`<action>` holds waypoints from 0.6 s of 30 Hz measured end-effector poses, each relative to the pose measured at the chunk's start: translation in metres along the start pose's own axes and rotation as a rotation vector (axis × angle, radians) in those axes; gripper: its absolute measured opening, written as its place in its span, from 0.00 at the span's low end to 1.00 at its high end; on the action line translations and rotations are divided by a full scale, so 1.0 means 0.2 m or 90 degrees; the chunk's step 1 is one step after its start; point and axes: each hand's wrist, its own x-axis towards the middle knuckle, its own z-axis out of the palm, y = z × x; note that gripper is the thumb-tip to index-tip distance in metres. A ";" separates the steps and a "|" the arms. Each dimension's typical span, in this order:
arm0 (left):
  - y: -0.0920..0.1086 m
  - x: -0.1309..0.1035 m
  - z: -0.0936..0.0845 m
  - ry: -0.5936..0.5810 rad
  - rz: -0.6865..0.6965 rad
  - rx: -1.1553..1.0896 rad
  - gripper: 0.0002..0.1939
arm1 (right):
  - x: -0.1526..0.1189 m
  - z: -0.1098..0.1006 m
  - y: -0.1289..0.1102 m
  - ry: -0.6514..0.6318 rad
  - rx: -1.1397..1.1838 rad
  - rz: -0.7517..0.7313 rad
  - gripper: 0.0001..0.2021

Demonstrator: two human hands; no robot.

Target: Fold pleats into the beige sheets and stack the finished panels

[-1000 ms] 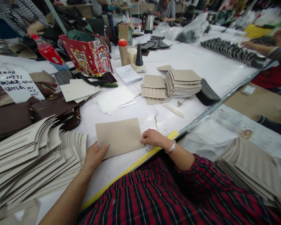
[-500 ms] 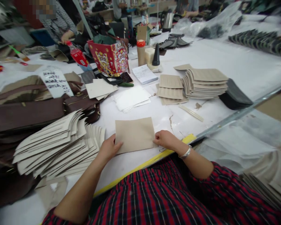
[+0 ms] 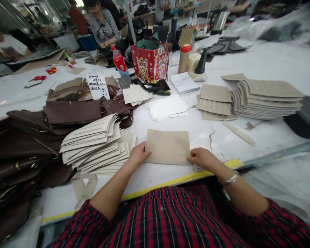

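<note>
A flat tan rectangular panel, of fabric or thin board, is held near the table's front edge. My left hand pinches its left edge, thumb on top. At the lower right corner, my right hand grips it between thumb and curled fingers. Beside my left hand lies a fanned stack of cream-coloured pieces. Beyond the panel is a small pile of white sheets. Farther right are tan pieces and a taller tan stack.
Dark brown leather bags with zips cover the left side. Toward the back stand a red patterned box, a drink bottle, an orange-capped bottle and a notepad. A person sits across the table. Yellow tape lines the front edge.
The head view has swung left, so everything appears shifted right, with more of the brown bags showing. Both hands keep their hold on the tan panel, which now looks more level.
</note>
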 end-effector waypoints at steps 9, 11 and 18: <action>0.01 0.01 0.02 0.004 -0.021 0.054 0.16 | 0.00 0.01 0.01 -0.008 0.007 0.003 0.12; 0.02 -0.01 0.02 0.002 -0.029 0.064 0.19 | 0.01 0.01 0.01 -0.007 0.003 0.001 0.12; 0.15 -0.10 0.14 0.238 0.212 0.264 0.29 | 0.00 0.00 -0.01 0.015 -0.038 -0.012 0.09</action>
